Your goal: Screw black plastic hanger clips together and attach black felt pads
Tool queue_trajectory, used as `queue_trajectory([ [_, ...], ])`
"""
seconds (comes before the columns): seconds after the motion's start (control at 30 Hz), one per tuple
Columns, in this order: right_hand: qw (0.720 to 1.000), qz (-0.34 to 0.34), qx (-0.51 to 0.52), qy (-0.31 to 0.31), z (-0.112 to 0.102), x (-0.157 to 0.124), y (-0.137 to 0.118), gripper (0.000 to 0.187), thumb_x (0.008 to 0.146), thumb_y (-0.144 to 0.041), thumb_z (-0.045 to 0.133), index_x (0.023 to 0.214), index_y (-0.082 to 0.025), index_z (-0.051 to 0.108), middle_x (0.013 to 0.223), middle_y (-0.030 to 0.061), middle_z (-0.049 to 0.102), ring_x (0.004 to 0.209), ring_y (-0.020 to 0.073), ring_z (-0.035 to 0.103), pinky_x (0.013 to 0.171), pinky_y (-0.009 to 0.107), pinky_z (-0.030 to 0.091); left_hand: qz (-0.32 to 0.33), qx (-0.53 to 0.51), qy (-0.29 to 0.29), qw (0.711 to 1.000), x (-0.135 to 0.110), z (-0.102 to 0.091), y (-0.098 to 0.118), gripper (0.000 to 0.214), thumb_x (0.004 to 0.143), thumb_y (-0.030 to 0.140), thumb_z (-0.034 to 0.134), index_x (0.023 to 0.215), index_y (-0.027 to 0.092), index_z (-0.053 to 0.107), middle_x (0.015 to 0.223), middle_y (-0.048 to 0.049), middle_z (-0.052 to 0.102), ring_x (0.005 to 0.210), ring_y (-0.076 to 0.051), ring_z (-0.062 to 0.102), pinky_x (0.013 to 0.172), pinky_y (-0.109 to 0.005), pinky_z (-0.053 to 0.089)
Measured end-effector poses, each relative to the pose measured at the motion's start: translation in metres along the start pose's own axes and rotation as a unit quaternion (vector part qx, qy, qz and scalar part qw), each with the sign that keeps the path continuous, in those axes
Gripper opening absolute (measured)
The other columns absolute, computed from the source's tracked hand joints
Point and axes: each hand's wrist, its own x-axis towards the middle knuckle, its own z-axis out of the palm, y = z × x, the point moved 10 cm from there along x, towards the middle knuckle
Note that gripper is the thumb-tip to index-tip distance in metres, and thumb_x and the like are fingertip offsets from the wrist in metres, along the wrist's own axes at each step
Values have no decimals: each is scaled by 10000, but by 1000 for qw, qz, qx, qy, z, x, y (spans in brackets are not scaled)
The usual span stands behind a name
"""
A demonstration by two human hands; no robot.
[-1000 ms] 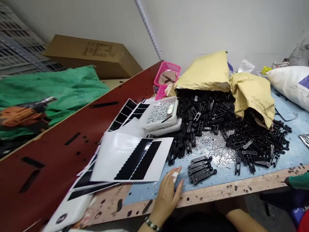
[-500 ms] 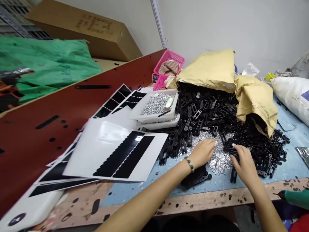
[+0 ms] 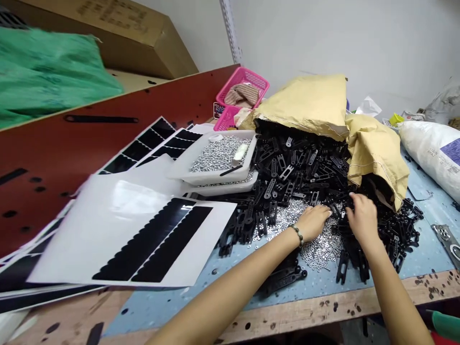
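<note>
My left hand (image 3: 312,223), with a beaded bracelet at the wrist, lies over a pile of small silver screws and nuts (image 3: 321,251). Its fingers are bent and held together; whatever is under the tips is hidden. To its right, my right hand (image 3: 363,219) reaches into the small black parts near the mouth of the smaller yellow bag (image 3: 377,148). Its thumb and forefinger are apart, and I see nothing between them. Black slotted link pieces (image 3: 278,177) are heaped behind both hands. More long black pieces (image 3: 285,280) lie by the table's front edge.
White trays of screws (image 3: 179,167) are stacked left of the heap. Sheets with black strips (image 3: 118,201) cover the left side. A large yellow bag (image 3: 305,105), pink baskets (image 3: 264,86) and a white sack (image 3: 427,143) stand behind. A metal plate (image 3: 445,242) lies right.
My right hand has moved away from me into the black parts by the smaller bag. My left hand has shifted slightly right over the screws. The camera view has turned right.
</note>
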Motion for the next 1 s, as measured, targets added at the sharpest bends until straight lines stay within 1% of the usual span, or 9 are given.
queue_trajectory([
  [0.1, 995, -24, -11, -98, 40, 1, -25, 325, 874, -285, 515, 1179, -176, 539, 1011, 106, 656, 934, 240, 570, 875, 378, 379, -10, 4, 6, 1000, 2, -2, -2, 317, 873, 83, 433, 1139, 178, 576, 1197, -71, 596, 1117, -215, 530, 899, -350, 434],
  [0.2, 991, -6, -28, -133, 62, 9, -35, 292, 851, -212, 527, 1140, -177, 540, 952, 92, 666, 931, 232, 582, 886, 370, 370, -15, 16, 5, 1000, -6, -4, -6, 238, 866, 99, 452, 1033, 158, 611, 1086, -85, 630, 1034, -231, 565, 873, -364, 450],
  [0.3, 991, 18, -21, -134, 57, 18, -21, 295, 828, -129, 504, 1118, -176, 535, 930, 78, 661, 904, 212, 584, 833, 325, 392, -10, 25, 6, 1000, -11, -5, -5, 207, 879, 121, 453, 1007, 155, 612, 1051, -91, 627, 1022, -234, 561, 882, -373, 446],
  [0.4, 995, 79, -34, -52, 23, 16, 12, 326, 837, -140, 490, 1162, -152, 513, 1066, 125, 616, 960, 228, 557, 804, 321, 407, 4, 30, 12, 999, -3, -4, 3, 221, 887, 140, 457, 1063, 149, 592, 1118, -112, 599, 1083, -249, 524, 898, -394, 433],
  [0.47, 997, 69, -11, -25, 9, 8, 17, 306, 868, -192, 472, 1168, -146, 514, 1117, 133, 591, 985, 227, 545, 814, 318, 417, 10, 33, 16, 999, 9, -2, 9, 221, 882, 137, 463, 1062, 143, 593, 1129, -131, 586, 1108, -265, 501, 903, -414, 423],
  [0.57, 993, -16, 21, -112, 26, -5, -7, 225, 903, -234, 438, 1073, -175, 573, 1016, 89, 635, 946, 201, 565, 822, 294, 421, 11, 38, 15, 999, 23, 3, 15, 205, 881, 108, 438, 979, 126, 618, 1092, -153, 583, 1076, -283, 502, 881, -430, 421],
  [0.67, 982, -31, -15, -187, 56, -6, -24, 228, 910, -208, 415, 1004, -161, 617, 979, 110, 658, 956, 221, 575, 839, 321, 411, 8, 42, 1, 999, 24, 8, 14, 229, 882, 78, 407, 900, 128, 630, 1003, -147, 595, 982, -272, 531, 812, -402, 444],
  [0.8, 979, -16, -18, -203, 77, 7, -31, 283, 900, -177, 415, 1101, -98, 597, 1027, 168, 650, 1001, 245, 576, 886, 362, 386, -7, 51, -21, 998, 9, 9, 5, 235, 867, 54, 421, 933, 141, 629, 953, -128, 598, 939, -261, 548, 746, -362, 462],
  [1.0, 970, -69, 4, -235, 77, -6, -44, 205, 875, -191, 474, 993, -191, 641, 1018, 66, 664, 961, 182, 596, 908, 309, 372, -23, 48, -39, 998, -6, 1, -2, 247, 841, 32, 448, 910, 165, 644, 908, -94, 611, 877, -234, 578, 712, -327, 470],
])
